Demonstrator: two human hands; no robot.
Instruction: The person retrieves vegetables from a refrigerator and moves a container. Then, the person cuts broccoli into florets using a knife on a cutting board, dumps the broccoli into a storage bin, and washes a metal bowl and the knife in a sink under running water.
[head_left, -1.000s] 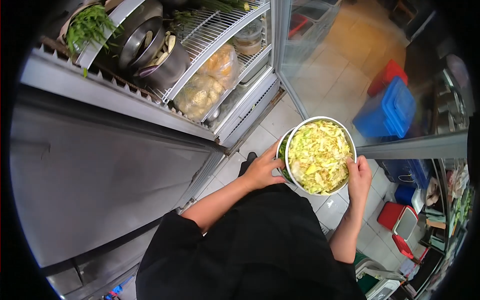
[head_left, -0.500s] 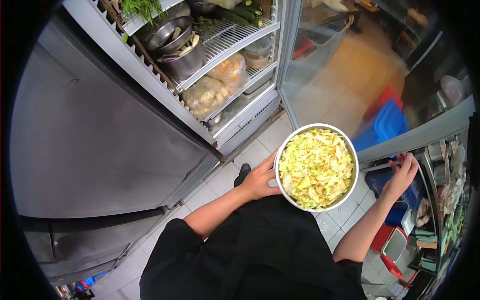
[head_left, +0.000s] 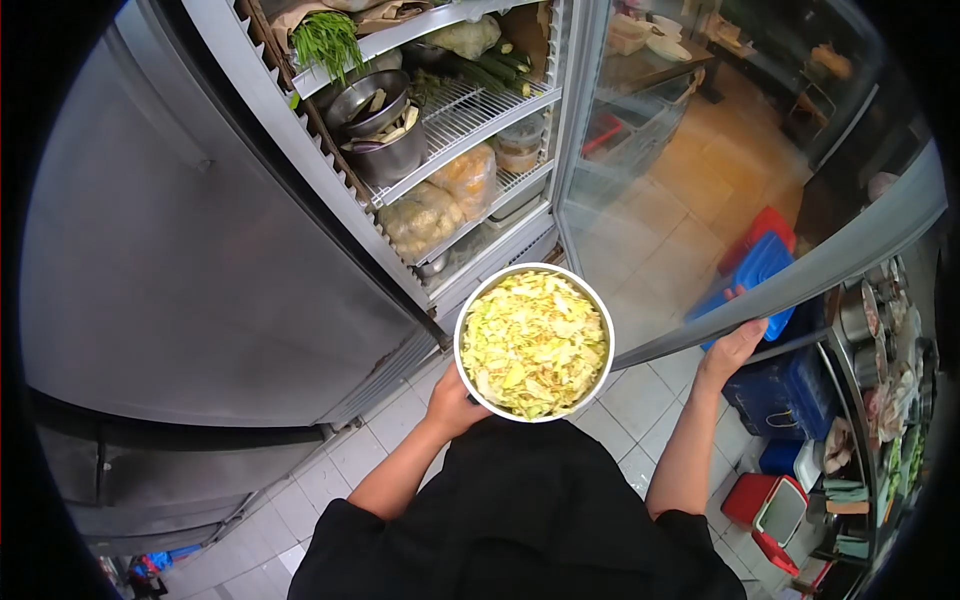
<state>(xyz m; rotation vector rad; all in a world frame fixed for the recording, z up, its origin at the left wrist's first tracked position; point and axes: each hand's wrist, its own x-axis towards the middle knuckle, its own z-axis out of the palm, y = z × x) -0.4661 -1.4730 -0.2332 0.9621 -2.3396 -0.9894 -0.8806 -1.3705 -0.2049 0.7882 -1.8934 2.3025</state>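
Observation:
My left hand (head_left: 455, 404) grips the left side of a round, pale-rimmed metal container (head_left: 459, 345), its fingers partly hidden beneath. Chopped cabbage (head_left: 538, 345) fills this container almost to the rim, in front of my body. At the right, my right hand (head_left: 738, 345) is closed around the edge of the fridge's glass door (head_left: 640, 240), which stands swung out; some fingertips show above the frame. Ahead is the fridge interior with wire shelves (head_left: 465, 125). A metal pot (head_left: 390, 160) with cut vegetables and a smaller bowl on top sits on one shelf.
Lower in the fridge lie filled plastic bags (head_left: 425, 218); green herbs (head_left: 327, 45) hang over an upper shelf. A large steel cabinet (head_left: 200, 260) stands on the left. At right are a blue crate (head_left: 785, 395), a red cooler (head_left: 765, 510) and a rack of pots (head_left: 858, 312).
The container of cabbage has shifted left with my left hand, closer to the fridge opening. My right hand has moved left and taken hold of the door edge.

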